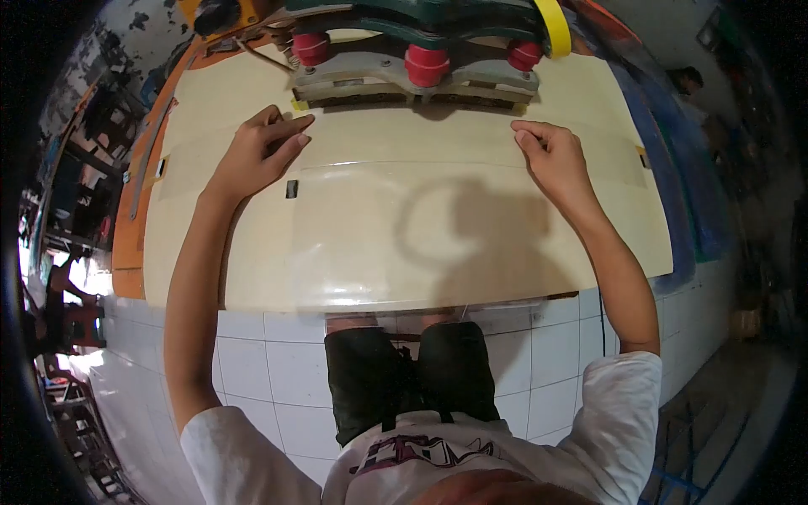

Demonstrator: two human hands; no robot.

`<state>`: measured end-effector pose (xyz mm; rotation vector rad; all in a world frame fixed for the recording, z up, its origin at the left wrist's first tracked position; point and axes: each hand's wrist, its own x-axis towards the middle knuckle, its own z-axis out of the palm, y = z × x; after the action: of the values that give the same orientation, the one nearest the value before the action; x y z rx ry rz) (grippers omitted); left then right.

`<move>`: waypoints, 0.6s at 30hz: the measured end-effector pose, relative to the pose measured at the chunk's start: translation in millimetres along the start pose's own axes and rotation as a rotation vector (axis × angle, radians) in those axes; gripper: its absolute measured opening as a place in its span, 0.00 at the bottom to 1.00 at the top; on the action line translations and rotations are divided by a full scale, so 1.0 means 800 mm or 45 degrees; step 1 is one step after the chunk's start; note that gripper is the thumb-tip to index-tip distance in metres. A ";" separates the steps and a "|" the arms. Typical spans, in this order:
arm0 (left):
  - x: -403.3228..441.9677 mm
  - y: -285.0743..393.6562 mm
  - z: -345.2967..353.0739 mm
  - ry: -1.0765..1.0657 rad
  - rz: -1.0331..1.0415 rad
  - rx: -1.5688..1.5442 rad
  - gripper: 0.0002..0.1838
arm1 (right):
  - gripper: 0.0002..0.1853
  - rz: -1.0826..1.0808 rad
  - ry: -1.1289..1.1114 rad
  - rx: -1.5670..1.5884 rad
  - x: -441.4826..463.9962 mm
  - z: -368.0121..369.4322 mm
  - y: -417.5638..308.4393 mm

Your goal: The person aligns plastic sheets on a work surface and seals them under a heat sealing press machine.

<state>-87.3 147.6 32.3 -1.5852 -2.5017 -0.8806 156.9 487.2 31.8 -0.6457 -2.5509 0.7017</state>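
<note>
My left hand (265, 153) is over the pale tabletop, near the left end of a press-like machine's metal bar (349, 90). Its index finger and thumb point toward the bar, tips close to each other, and the other fingers are curled. Opposite it, my right hand (555, 158) is near the bar's right end, with index finger and thumb pressed close and the rest folded. Whatever either hand pinches is too thin or clear to make out. A glossy, see-through sheet (353, 252) seems to lie on the tabletop between my arms.
The machine's dark green head (421, 21) has red knobs (427, 66) and a yellow ring (553, 27). A small black mark (291, 188) is on the pale tabletop (202, 261). Blue sheeting (665, 160) hangs at right; a metal ruler (150, 160) lies left. Another person (690, 80) is far right.
</note>
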 end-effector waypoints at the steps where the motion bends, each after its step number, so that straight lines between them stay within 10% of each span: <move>1: -0.001 0.000 -0.001 0.008 -0.013 0.009 0.18 | 0.15 -0.014 -0.008 0.007 -0.001 -0.001 -0.003; 18: -0.037 0.025 -0.044 0.039 -0.036 0.011 0.15 | 0.14 -0.244 -0.114 0.105 -0.069 -0.074 -0.043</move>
<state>-65.3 112.7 60.9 -1.5257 -2.5093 -0.8897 219.7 453.6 83.1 -0.3439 -2.6049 0.7794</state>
